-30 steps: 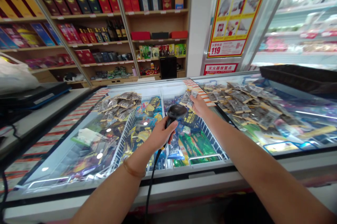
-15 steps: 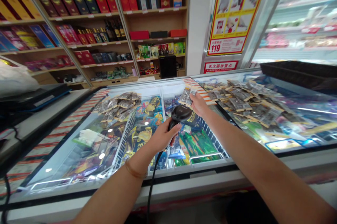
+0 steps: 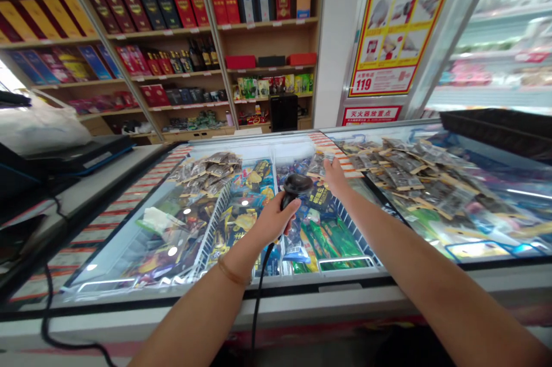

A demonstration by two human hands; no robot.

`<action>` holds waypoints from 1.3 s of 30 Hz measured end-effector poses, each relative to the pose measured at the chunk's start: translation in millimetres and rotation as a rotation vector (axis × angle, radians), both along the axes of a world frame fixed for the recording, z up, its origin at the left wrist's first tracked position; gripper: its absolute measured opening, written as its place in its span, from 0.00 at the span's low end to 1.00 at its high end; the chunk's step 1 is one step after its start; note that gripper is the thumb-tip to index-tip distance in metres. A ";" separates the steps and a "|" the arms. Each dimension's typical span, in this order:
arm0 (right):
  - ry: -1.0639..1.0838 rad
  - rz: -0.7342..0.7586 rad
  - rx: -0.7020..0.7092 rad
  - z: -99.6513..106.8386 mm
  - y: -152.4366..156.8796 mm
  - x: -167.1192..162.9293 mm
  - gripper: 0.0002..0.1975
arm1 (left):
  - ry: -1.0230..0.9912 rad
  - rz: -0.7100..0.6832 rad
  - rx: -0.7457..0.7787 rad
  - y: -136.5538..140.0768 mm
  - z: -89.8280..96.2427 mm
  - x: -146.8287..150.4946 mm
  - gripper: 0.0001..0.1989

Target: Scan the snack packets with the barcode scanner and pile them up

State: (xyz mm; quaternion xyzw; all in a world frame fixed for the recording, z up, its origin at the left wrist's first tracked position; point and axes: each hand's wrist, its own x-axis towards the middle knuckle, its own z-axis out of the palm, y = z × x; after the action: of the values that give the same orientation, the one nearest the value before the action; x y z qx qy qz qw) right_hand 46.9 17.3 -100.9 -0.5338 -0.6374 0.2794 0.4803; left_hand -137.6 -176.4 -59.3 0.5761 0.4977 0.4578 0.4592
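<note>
My left hand (image 3: 276, 218) is wrapped around the handle of a black handheld barcode scanner (image 3: 297, 184), its cable hanging down over the freezer's front edge. Farther forward and to the right, my right hand (image 3: 336, 177) pinches a small flat packet (image 3: 317, 164) with a brown edge by its right side. The packet is just beyond the scanner head, and its print is too blurred to read. Similar packets lie in a left pile (image 3: 209, 171) and a larger right pile (image 3: 409, 174) on the glass-topped chest freezer (image 3: 150, 255).
Bagged frozen goods (image 3: 332, 240) fill wire baskets under the glass. A black tray (image 3: 495, 131) rests at the right. On the left counter are a white plastic bag (image 3: 47, 125) and dark equipment. Shelves of boxed goods (image 3: 185, 7) stand behind.
The view has turned slightly left and up, so the scene sits farther right. Both hands keep their grips; the packet stays beyond the scanner head.
</note>
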 end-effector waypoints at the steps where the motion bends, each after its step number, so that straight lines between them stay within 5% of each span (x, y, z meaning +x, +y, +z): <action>1: 0.035 -0.007 -0.040 0.8 -2.6 -0.6 0.23 | -0.025 0.046 -0.014 0.1 3.3 -1.7 0.23; 6: 0.072 0.016 -0.131 11.7 -15.3 -7.0 0.14 | -0.163 0.278 -0.083 -9.8 33.5 -30.2 0.25; 11: 0.195 0.197 -0.262 41.5 -21.7 -39.8 0.10 | -0.173 0.470 -0.023 -38.0 52.4 -93.2 0.26; 15: 0.294 0.340 -0.342 80.0 -31.5 -117.7 0.02 | -0.204 0.634 -0.009 -65.6 50.4 -143.7 0.26; 20: 0.421 0.420 -0.501 118.6 -44.3 -242.7 0.07 | -0.252 0.757 -0.024 -97.3 49.0 -181.6 0.25; 26: 0.491 0.535 -0.576 126.0 -54.4 -316.7 0.10 | -0.261 0.793 -0.031 -113.8 47.1 -198.0 0.24; 33: 0.403 0.527 -0.429 92.4 -45.4 -265.2 0.07 | -0.273 0.730 -0.045 -96.0 43.7 -175.2 0.22; 39: -0.122 0.192 0.083 51.8 -16.3 -135.5 0.16 | -0.291 0.571 -0.085 -55.5 45.1 -120.9 0.25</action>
State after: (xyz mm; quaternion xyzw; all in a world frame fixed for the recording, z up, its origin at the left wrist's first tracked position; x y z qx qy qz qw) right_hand -88.6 1.0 -49.1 -0.4658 -0.7249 0.2642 0.4333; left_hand -258.5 -231.9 -14.2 0.3220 0.5871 0.6244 0.4022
